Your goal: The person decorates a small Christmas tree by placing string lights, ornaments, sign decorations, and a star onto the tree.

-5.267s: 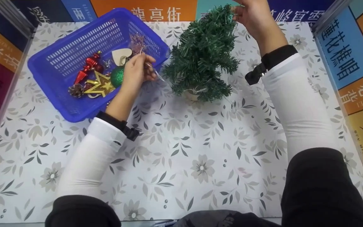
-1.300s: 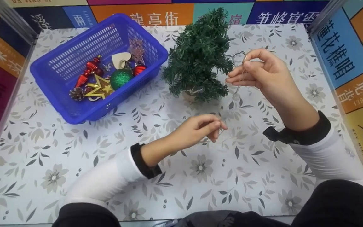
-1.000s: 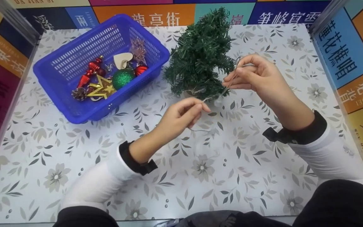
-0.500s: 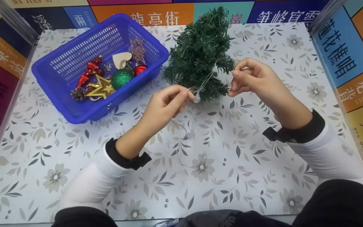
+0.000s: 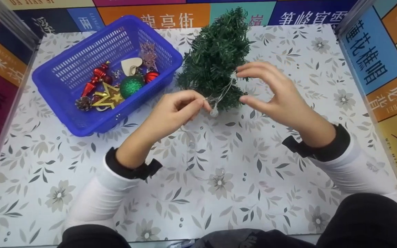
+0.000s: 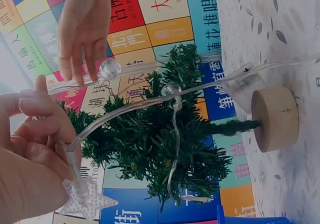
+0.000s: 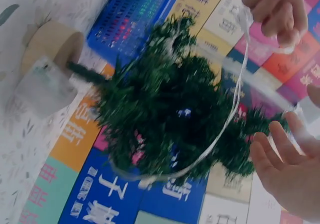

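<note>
My left hand [image 5: 176,115] pinches the thin clear wire of a string of lights [image 5: 224,91], just in front of the small green artificial Christmas tree [image 5: 219,51]. A round clear bulb [image 5: 214,112] hangs at its fingertips. In the left wrist view, a clear star-shaped light [image 6: 87,200] dangles below that hand, and wire crosses in front of the branches. My right hand [image 5: 276,91] is at the tree's right side, thumb and fingers spread apart, fingertips close to the wire. The tree stands on a round wooden base [image 6: 277,119], with a translucent box [image 7: 46,86] beside it.
A blue plastic basket [image 5: 78,127] at the back left holds a green glitter ball [image 5: 132,86], a gold star [image 5: 110,97], a wooden heart [image 5: 131,64], red ornaments [image 5: 100,72] and a pine cone [image 5: 83,103]. Lettered panels [image 5: 367,62] border the floral tabletop [image 5: 253,206].
From over the basket, my left hand came to the front, then shifted left and up with the wire. My right hand came down from the treetop, held the wire, and has now spread its fingers.
</note>
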`<act>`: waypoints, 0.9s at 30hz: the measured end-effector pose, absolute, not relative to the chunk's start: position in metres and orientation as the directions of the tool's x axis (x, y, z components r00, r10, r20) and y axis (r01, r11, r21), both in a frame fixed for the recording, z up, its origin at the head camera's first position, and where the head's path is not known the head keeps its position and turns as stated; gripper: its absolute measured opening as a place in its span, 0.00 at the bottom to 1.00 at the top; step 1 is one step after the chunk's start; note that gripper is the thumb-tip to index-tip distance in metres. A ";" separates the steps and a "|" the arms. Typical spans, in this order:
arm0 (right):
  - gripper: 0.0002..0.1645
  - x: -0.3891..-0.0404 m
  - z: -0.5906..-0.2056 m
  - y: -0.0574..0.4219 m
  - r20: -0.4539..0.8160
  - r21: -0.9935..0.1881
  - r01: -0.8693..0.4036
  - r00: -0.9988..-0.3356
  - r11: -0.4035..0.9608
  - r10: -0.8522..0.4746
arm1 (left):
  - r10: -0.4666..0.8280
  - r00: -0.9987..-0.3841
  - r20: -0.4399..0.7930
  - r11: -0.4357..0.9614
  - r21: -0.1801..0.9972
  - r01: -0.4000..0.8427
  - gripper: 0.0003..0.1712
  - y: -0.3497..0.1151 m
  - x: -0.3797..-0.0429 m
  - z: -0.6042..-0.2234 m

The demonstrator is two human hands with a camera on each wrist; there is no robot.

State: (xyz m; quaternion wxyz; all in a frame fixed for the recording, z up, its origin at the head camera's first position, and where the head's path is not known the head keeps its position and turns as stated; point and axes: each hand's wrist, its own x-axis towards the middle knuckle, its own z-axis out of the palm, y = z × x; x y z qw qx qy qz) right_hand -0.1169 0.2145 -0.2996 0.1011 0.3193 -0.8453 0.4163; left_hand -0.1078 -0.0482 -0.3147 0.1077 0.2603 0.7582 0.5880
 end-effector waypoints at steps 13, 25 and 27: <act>0.06 -0.116 -0.304 0.184 0.416 -0.526 -0.729 -0.670 0.438 -0.615 | 0.615 -0.764 0.196 0.099 0.942 0.321 0.13 -0.047 -0.108 -0.317; 0.08 -0.114 -0.286 0.199 0.468 -0.812 -0.545 -0.822 0.208 -0.326 | 0.662 -0.741 0.110 0.121 0.961 0.250 0.16 -0.062 -0.115 -0.336; 0.09 -0.115 -0.283 0.202 0.468 -0.844 -0.520 -0.834 0.133 -0.291 | 0.677 -0.725 0.126 0.049 0.975 0.215 0.26 -0.065 -0.118 -0.338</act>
